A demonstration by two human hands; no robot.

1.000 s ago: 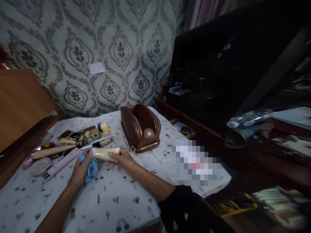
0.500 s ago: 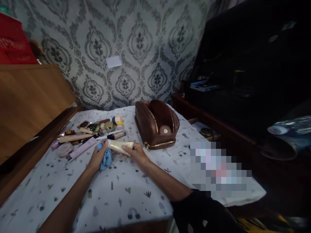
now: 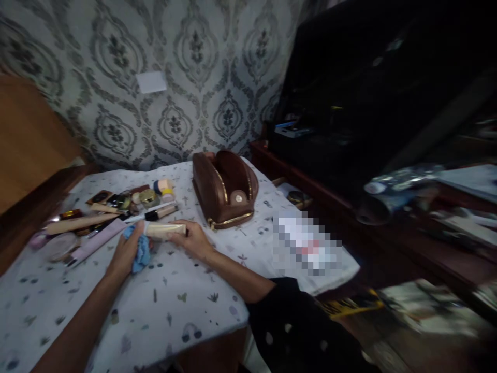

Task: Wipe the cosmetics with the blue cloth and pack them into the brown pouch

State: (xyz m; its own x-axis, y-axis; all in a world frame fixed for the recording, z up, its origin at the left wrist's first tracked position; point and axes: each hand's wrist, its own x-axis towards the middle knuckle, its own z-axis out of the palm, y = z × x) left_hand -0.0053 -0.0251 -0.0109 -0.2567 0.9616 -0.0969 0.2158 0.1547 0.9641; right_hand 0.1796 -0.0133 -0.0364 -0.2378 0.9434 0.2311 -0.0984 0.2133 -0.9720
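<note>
A cream-coloured squeeze tube [image 3: 163,230] is held level between my two hands, above the patterned cloth. My right hand [image 3: 194,239] grips its flat end, thumb on top. My left hand [image 3: 127,248] is closed around a crumpled blue cloth [image 3: 140,253], which presses against the tube's cap end. Just beyond my left hand lies a lilac tube [image 3: 99,239]. An open brown toiletry bag [image 3: 205,191] with gold zips stands past my right hand, its inside dark.
Loose cosmetics, among them a round compact [image 3: 61,246] and a gold-lidded jar [image 3: 148,197], lie at the left on the white patterned cloth [image 3: 171,316]. A plastic bottle [image 3: 399,181] rests on the dark furniture at right. A wooden panel [image 3: 31,145] borders the left.
The view has turned to the right and a little down, so everything sits further left. Both hands keep hold of the tube and cloth; the tube lies a bit flatter.
</note>
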